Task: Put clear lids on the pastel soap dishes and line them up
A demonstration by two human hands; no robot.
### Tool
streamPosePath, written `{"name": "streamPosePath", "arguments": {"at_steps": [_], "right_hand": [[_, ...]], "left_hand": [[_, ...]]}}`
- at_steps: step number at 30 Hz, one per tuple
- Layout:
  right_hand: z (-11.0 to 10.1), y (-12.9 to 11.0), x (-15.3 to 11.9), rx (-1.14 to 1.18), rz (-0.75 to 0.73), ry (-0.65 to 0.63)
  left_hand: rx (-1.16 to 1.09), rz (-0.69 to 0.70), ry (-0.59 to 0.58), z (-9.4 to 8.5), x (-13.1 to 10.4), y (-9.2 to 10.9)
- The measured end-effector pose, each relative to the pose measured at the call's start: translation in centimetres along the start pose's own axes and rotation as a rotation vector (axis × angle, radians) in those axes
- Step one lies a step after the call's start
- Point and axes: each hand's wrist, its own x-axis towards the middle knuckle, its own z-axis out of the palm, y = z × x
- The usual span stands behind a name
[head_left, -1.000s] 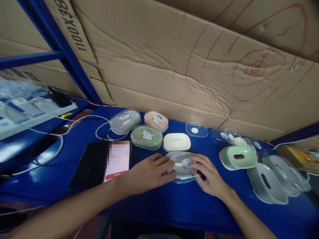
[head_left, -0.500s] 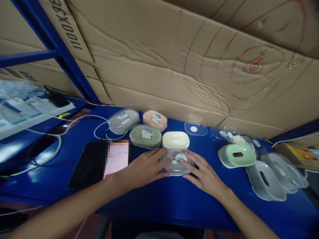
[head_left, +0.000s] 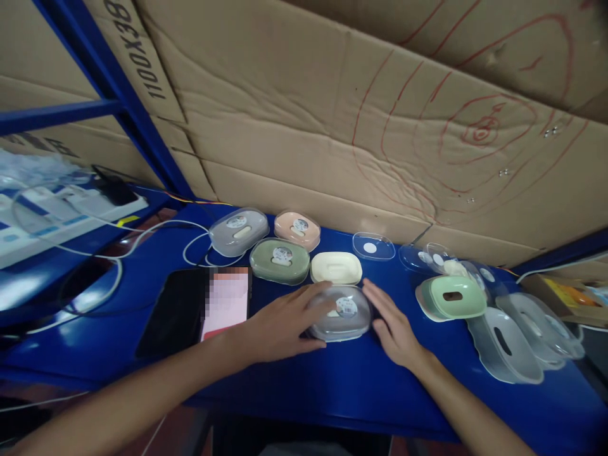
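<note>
A grey oval box with a clear lid and a round sticker [head_left: 349, 320] sits on the blue table in front of me. My left hand [head_left: 289, 320] lies over its left side, fingers spread across the lid and thumb low at the near left edge. Beside its right edge is my right hand [head_left: 392, 326], fingers stretched out and nothing held. A cream oval piece [head_left: 336, 268] stands just behind the grey box. Farther left are a green lidded box [head_left: 280, 261], a pink one [head_left: 297, 230] and another grey one [head_left: 240, 232].
A phone with a lit screen [head_left: 225, 301] and a dark flat object [head_left: 171, 313] lie left. Clear lids [head_left: 373, 247], a light green box [head_left: 456, 297] and grey boxes [head_left: 508, 345] stand right. Cardboard [head_left: 285, 126] rises behind; white cables [head_left: 118, 272] run left.
My right hand has come off the lid to the right side of the grey box, its fingers closer together. My left hand remains on the lid, and more of the sticker shows.
</note>
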Motion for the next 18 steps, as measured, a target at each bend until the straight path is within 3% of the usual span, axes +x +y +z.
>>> {"name": "streamPosePath", "arguments": {"at_steps": [3, 8, 14, 18], "right_hand": [[0.4, 1.4, 0.1, -0.075, 0.148, 0.058], [0.7, 1.1, 1.0, -0.259, 0.117, -0.164], [0.0, 0.4, 1.0, -0.214, 0.076, -0.089], [-0.2, 2.0, 1.5, -0.296, 0.155, 0.065]], "left_hand": [[-0.030, -0.089, 0.132, -2.1, 0.1, -0.8], [0.088, -0.276, 0.454, -4.6, 1.0, -4.7], [0.088, -0.458, 0.413, -4.0, 1.0, -8.8], [0.145, -0.464, 0.437, -3.7, 1.0, -8.3]]}}
